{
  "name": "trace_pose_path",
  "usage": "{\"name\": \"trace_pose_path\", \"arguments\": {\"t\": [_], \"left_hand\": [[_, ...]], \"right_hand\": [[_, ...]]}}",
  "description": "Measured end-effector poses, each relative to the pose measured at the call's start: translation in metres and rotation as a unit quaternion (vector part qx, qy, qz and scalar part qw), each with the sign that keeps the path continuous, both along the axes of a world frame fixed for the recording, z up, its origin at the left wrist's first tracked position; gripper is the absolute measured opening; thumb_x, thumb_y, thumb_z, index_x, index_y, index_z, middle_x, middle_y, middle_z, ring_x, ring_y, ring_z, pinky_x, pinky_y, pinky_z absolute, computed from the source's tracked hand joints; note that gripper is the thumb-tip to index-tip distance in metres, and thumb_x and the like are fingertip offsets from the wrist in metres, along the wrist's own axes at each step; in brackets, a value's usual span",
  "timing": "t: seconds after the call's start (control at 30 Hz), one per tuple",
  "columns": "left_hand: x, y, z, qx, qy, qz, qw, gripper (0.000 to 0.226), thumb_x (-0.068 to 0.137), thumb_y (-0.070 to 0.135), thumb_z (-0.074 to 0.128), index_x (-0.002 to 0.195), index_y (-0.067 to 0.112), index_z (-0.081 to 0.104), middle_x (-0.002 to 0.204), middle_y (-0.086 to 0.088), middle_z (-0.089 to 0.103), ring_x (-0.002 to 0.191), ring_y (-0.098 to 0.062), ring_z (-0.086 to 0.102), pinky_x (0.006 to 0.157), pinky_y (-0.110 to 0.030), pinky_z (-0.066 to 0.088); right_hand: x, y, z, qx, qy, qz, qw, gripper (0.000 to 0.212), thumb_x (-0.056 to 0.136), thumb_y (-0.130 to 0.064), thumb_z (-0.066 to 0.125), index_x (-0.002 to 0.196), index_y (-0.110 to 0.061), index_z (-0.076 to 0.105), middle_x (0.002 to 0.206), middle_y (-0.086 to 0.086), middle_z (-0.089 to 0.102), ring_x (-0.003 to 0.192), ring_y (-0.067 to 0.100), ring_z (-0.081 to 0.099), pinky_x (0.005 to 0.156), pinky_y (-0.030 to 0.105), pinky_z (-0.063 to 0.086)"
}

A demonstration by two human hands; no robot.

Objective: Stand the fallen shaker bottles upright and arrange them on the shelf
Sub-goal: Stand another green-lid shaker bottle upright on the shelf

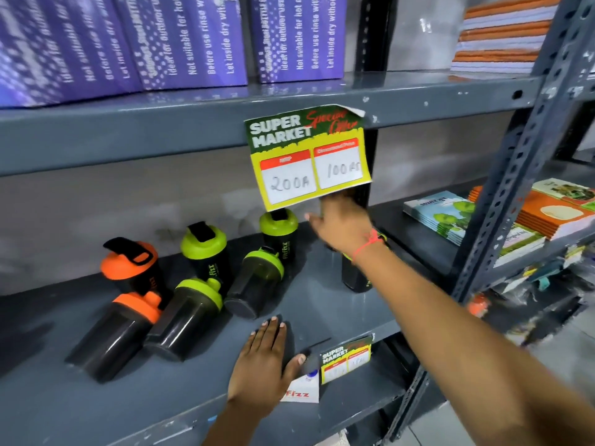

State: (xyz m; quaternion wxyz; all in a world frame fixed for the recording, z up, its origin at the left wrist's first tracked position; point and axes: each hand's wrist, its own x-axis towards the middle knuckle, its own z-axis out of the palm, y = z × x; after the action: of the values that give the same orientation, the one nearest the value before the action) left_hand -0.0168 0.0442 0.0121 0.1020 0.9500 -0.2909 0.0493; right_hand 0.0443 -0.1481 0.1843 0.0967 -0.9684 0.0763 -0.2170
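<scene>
Left hand [262, 365] flat and released on the shelf [322, 304] front, grasping nothing.
Three shaker bottles lie fallen: orange-lidded [116, 333], green-lidded [185, 320], another green [254, 286]. Three stand behind, marked "Fizz". The right hand [343, 228] reaches rearward over a dark bottle [355, 278]; its grip cannot be told. About half remains. The tag [309, 156] reads "SUPER MARKET", "200", "100".

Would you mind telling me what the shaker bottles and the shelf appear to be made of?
The fallen shaker bottles look like smoky, glossy, translucent plastic with opaque coloured lids. The shelf looks like grey painted metal: chipped paint along its edge, and perforated steel uprights.
</scene>
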Motion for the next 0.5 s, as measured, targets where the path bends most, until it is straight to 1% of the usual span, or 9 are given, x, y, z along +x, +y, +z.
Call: {"name": "trace_pose_path", "arguments": {"t": [0.03,0.07,0.1,0.13,0.2,0.27,0.33,0.43,0.5], "left_hand": [[-0.005,0.008,0.003,-0.003,0.025,0.008,1.0,0.075,0.092,0.058,0.011,0.126,0.008,0.054,0.137,-0.01,0.053,0.124,-0.018,0.052,0.101,-0.027,0.042],[-0.01,0.016,0.007,-0.003,0.04,0.015,0.999,0.077,0.093,0.055,0.008,0.11,0.008,0.067,0.119,-0.008,0.067,0.108,-0.018,0.065,0.088,-0.027,0.051],[-0.015,0.025,0.008,0.0,0.038,0.025,0.999,0.08,0.094,0.052,0.005,0.101,0.009,0.071,0.108,-0.007,0.072,0.098,-0.019,0.069,0.086,-0.027,0.05],[-0.017,0.035,0.01,0.007,0.029,0.033,0.999,0.081,0.095,0.051,0.003,0.098,0.008,0.072,0.105,-0.008,0.073,0.093,-0.021,0.071,0.091,-0.029,0.042],[-0.019,0.056,0.011,0.018,0.008,0.048,0.999,0.081,0.095,0.05,0.003,0.099,0.008,0.072,0.105,-0.01,0.073,0.091,-0.024,0.071,0.097,-0.028,0.03],[-0.02,0.072,0.012,0.033,-0.008,0.055,0.998,0.08,0.095,0.051,0.003,0.102,0.008,0.071,0.107,-0.01,0.072,0.093,-0.025,0.071,0.11,-0.021,0.013],[-0.021,0.08,0.012,0.035,-0.012,0.055,0.998,0.079,0.095,0.05,0.003,0.104,0.009,0.07,0.108,-0.009,0.072,0.096,-0.024,0.07,0.112,-0.018,-0.002],[-0.02,0.082,0.013,0.045,0.025,0.051,0.997,0.078,0.096,0.05,0.004,0.105,0.009,0.07,0.11,-0.009,0.072,0.097,-0.024,0.069,0.112,-0.02,-0.003],[-0.019,0.083,0.013,0.047,0.039,0.051,0.997,0.078,0.096,0.05,0.004,0.105,0.01,0.07,0.11,-0.008,0.071,0.097,-0.024,0.069,0.111,-0.02,0.003]], "right_hand": [[0.004,0.022,-0.008,0.03,0.021,0.029,0.999,0.048,0.085,-0.04,0.053,0.127,-0.016,0.048,0.125,0.018,0.057,0.111,0.037,0.056,0.088,0.041,0.05],[0.009,0.044,-0.019,0.08,0.071,0.047,0.993,0.051,0.085,-0.04,0.054,0.129,-0.016,0.046,0.13,0.017,0.053,0.117,0.037,0.053,0.094,0.042,0.047],[0.013,0.064,-0.031,0.148,0.128,0.051,0.979,0.057,0.084,-0.042,0.055,0.132,-0.015,0.043,0.137,0.017,0.047,0.123,0.036,0.048,0.1,0.042,0.044],[0.018,0.081,-0.043,0.223,0.164,0.043,0.96,0.062,0.083,-0.043,0.057,0.134,-0.013,0.04,0.141,0.017,0.041,0.127,0.036,0.044,0.104,0.042,0.04],[0.028,0.105,-0.062,0.338,0.169,-0.003,0.926,0.066,0.081,-0.042,0.061,0.134,-0.01,0.037,0.142,0.016,0.038,0.128,0.037,0.042,0.105,0.042,0.039],[0.035,0.118,-0.073,0.404,0.142,-0.064,0.901,0.07,0.078,-0.041,0.065,0.134,-0.014,0.034,0.142,0.017,0.036,0.124,0.04,0.044,0.103,0.042,0.04],[0.04,0.122,-0.079,0.455,0.123,-0.111,0.875,0.074,0.074,-0.04,0.069,0.133,-0.016,0.031,0.14,0.018,0.033,0.12,0.042,0.047,0.101,0.043,0.04],[0.041,0.123,-0.087,0.516,0.073,-0.149,0.84,0.072,0.072,-0.03,0.072,0.127,-0.01,0.03,0.136,0.02,0.034,0.116,0.043,0.048,0.098,0.043,0.043],[0.038,0.121,-0.092,0.543,0.037,-0.171,0.821,0.065,0.071,-0.025,0.072,0.121,-0.008,0.032,0.131,0.02,0.037,0.112,0.042,0.05,0.095,0.043,0.043]]}}
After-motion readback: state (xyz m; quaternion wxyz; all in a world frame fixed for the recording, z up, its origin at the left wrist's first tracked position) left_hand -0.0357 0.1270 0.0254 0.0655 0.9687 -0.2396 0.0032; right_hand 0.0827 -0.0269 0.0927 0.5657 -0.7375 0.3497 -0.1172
